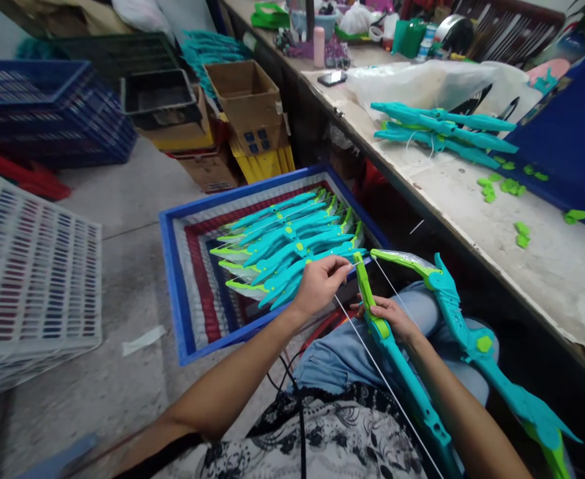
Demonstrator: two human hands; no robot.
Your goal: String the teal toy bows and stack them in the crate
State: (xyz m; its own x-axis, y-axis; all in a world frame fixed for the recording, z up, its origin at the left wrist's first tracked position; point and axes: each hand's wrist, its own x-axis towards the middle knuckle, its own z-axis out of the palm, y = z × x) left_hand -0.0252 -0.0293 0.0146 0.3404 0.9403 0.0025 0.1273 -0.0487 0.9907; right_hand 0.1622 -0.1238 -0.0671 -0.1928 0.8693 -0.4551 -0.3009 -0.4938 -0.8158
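Note:
My left hand (pixel 321 283) is closed, thumb and finger pinching a white string (pixel 369 359) beside the green tip of a turquoise toy bow (pixel 412 386). Wrapped round that bow's green limb is my right hand (pixel 393 318), with part of its fingers hidden behind the limb. The bow slants down toward my body, and its lower end leaves the picture. Another turquoise and green toy bow (pixel 472 336), strung and with clear film on its upper green limb, rests against my right leg.
A blue crate (pixel 175 286) ahead of me holds several finished-looking bows. On the workbench (pixel 452 183) at right lie turquoise bow bodies (pixel 437 126), small green pieces (pixel 512 186) and a phone (pixel 332 78). A white basket (pixel 38 266) and cardboard boxes (pixel 245 100) stand on the left.

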